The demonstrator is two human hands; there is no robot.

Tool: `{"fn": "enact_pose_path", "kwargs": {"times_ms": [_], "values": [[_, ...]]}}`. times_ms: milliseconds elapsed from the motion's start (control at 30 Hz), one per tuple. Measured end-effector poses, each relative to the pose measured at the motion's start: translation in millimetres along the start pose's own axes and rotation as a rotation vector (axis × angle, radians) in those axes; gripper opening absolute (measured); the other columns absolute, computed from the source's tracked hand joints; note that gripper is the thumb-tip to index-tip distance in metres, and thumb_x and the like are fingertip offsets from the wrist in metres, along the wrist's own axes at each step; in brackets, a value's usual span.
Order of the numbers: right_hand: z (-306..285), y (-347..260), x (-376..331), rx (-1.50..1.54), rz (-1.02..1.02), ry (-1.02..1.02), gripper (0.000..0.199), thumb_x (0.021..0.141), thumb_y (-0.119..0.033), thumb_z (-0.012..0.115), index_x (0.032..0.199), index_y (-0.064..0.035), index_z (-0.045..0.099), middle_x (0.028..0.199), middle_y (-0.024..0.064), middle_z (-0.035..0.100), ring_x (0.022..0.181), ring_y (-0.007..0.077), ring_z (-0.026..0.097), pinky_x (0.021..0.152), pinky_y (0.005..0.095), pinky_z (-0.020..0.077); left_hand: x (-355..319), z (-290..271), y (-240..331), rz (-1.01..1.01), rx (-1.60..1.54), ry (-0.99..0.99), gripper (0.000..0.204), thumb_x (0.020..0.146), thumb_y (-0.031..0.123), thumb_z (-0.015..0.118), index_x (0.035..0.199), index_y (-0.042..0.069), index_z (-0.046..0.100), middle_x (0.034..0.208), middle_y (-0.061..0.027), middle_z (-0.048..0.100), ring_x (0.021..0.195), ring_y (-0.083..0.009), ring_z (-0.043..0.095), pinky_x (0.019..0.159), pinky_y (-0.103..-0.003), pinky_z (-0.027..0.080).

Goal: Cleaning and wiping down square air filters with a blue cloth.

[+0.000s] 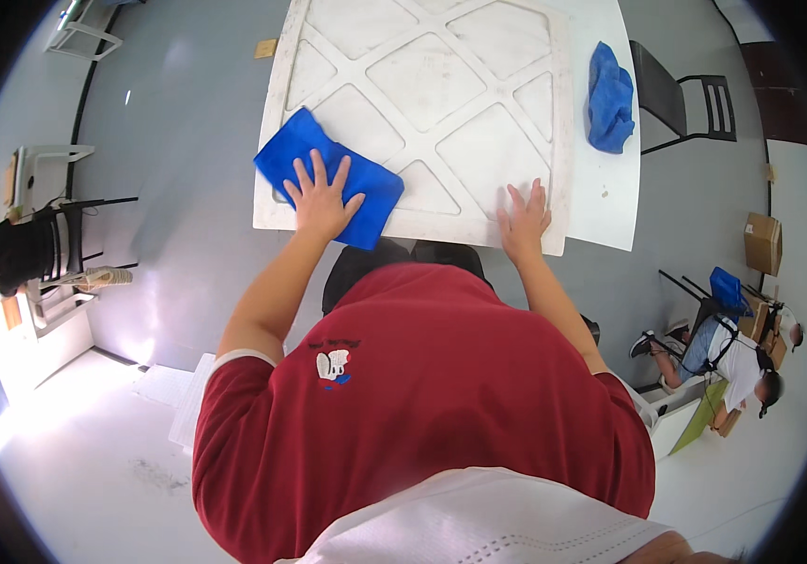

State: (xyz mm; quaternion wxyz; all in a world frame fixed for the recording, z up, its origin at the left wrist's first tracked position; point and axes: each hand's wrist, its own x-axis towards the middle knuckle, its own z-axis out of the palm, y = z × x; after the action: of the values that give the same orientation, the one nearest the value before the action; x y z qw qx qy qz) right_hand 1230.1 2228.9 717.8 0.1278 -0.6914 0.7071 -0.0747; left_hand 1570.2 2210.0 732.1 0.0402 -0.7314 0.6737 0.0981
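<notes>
Blue cloth (375, 193) lies over the near left corner of a white panel (427, 80), under the spread left hand (322, 199) of a person in a red shirt (441, 376), as seen in the head view. The left fingers fan out flat on the fabric, pinching nothing, and the cloth's lowest corner hangs past the panel's near edge. At the panel's near right corner, the right hand (524, 221) rests palm down on the bare frame, fingers parted and holding nothing; how hard either hand presses cannot be told. Raised diagonal strips criss-cross the panel, whose recesses carry grey smudges. A white table (601, 211) extends past the panel's right edge, bearing a second, crumpled blue cloth (610, 99) set apart from the panel. Farther right of the panel stands a black chair (659, 89), with a cardboard box (762, 244) beyond. Well off to the panel's left sits a person in black (23, 249); to its lower right, a person in a white top (742, 362).
</notes>
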Motion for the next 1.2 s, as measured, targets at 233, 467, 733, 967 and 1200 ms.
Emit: {"fn": "enact_pose_path", "kwargs": {"times_ms": [233, 467, 733, 967, 1200], "values": [[11.8, -3.2, -11.9, -0.030, -0.027, 0.103, 0.047, 0.079, -0.027, 0.055, 0.122, -0.0130, 0.044, 0.139, 0.0221, 0.015, 0.128, 0.0385, 0.016, 0.093, 0.0642, 0.0156, 9.3, 7.2, -32.6, 0.369, -0.024, 0.056, 0.045, 0.084, 0.022, 0.047, 0.128, 0.016, 0.040, 0.137, -0.0198, 0.025, 0.128, -0.0355, 0.020, 0.100, -0.055, 0.019], [-14.9, -42.3, 10.4, 0.437, -0.235, 0.106, 0.053, 0.077, -0.025, 0.058, 0.126, -0.0114, 0.040, 0.137, 0.0213, 0.023, 0.123, 0.0365, 0.027, 0.098, 0.0467, 0.0239, 11.9, -39.9, 25.5, 0.280, -1.168, 0.331, 0.041, 0.091, 0.019, 0.032, 0.125, -0.005, 0.038, 0.124, -0.0197, 0.044, 0.116, -0.0294, 0.041, 0.097, -0.032, 0.030], [-55.2, -92.7, 28.5, 2.117, 0.281, -0.360, 0.050, 0.085, -0.019, 0.054, 0.128, -0.0045, 0.033, 0.120, 0.0098, 0.047, 0.106, 0.0191, 0.049, 0.089, 0.0360, 0.0413, 3.7, -81.7, 102.0, -0.113, -2.450, -0.737, 0.046, 0.094, 0.031, 0.021, 0.128, 0.002, 0.033, 0.130, -0.0127, 0.039, 0.119, -0.0281, 0.039, 0.101, -0.040, 0.029], [-54.3, -54.6, 20.7, 2.169, 0.425, -0.211, 0.033, 0.081, -0.003, 0.050, 0.114, -0.0024, 0.047, 0.108, 0.0101, 0.055, 0.099, 0.0219, 0.054, 0.088, 0.0367, 0.0435, 4.5, -50.7, 80.8, -0.041, -2.563, -0.887, 0.062, 0.088, 0.054, 0.023, 0.131, 0.010, 0.031, 0.133, -0.0106, 0.037, 0.121, -0.0288, 0.035, 0.100, -0.049, 0.024], [-57.0, -49.0, 26.0, 2.113, 0.373, -0.166, 0.037, 0.081, -0.001, 0.045, 0.118, -0.0020, 0.040, 0.110, 0.0129, 0.052, 0.101, 0.0249, 0.053, 0.088, 0.0382, 0.0434, 5.2, -31.9, 86.4, -0.291, -2.416, -0.754, 0.083, 0.075, 0.073, 0.029, 0.131, 0.012, 0.030, 0.133, -0.0087, 0.035, 0.121, -0.0258, 0.033, 0.096, -0.049, 0.026]]}}
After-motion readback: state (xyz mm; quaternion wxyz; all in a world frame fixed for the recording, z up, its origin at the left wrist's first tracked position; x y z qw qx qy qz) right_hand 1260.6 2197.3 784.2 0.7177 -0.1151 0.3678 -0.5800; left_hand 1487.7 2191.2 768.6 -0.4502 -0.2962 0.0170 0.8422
